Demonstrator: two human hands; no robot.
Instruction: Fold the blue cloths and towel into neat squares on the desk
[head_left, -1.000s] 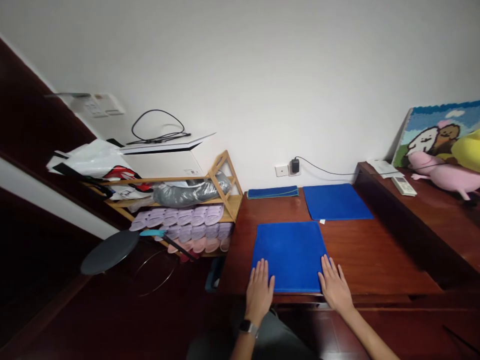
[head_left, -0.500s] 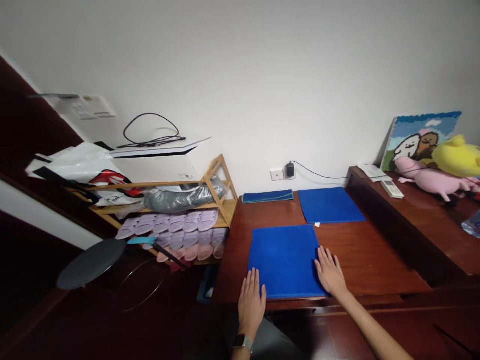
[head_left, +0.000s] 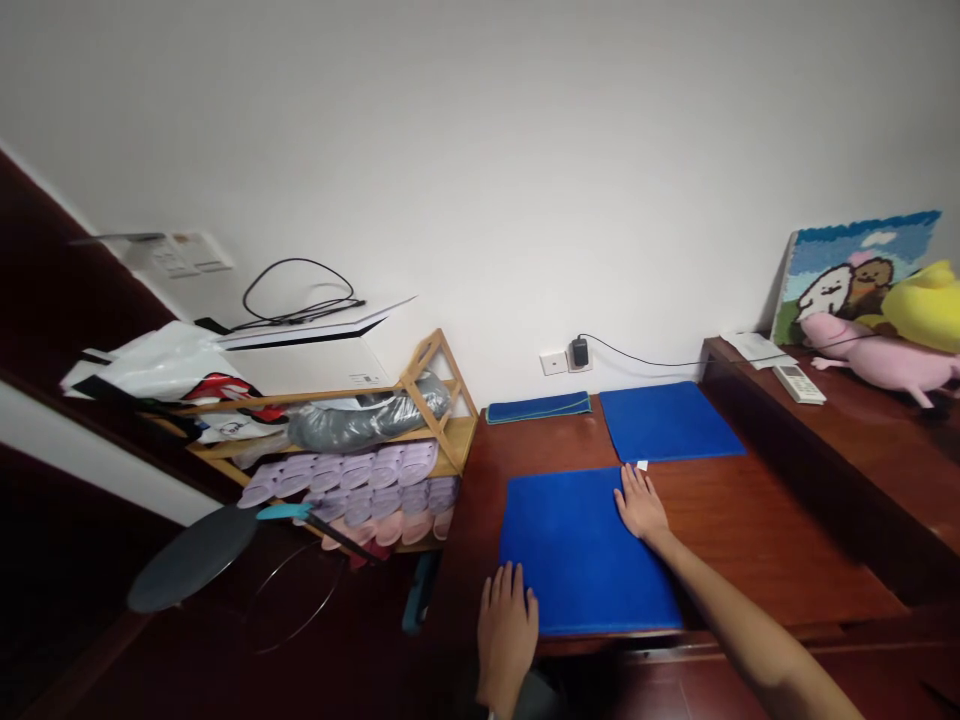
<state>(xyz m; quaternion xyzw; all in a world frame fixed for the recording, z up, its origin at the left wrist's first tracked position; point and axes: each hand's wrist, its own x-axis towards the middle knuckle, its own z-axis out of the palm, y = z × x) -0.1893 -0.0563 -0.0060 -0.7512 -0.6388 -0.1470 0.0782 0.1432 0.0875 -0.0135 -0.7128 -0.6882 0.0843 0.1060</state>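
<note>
A blue cloth (head_left: 577, 550) lies spread flat near the front edge of the wooden table (head_left: 757, 530). My left hand (head_left: 508, 620) rests at the cloth's lower left edge, fingers stretched out. At its upper right corner lies my right hand (head_left: 641, 502), palm down with the fingers extended. Behind, a second blue cloth (head_left: 667, 420) lies flat, with a small white tag (head_left: 642, 465) at its near edge. Against the wall is a folded blue cloth (head_left: 538, 407) with green edging.
Left of the table stands a wooden rack (head_left: 457, 440) with rows of slippers (head_left: 405, 465) and a white box (head_left: 315, 365). A round dark stool (head_left: 195, 560) is nearby. On the right ledge are a remote control (head_left: 799, 384) and a pink plush toy (head_left: 877, 355).
My right hand has slid up along the cloth's right edge to its upper corner. My left hand stays at the left edge. The camera view has shifted slightly.
</note>
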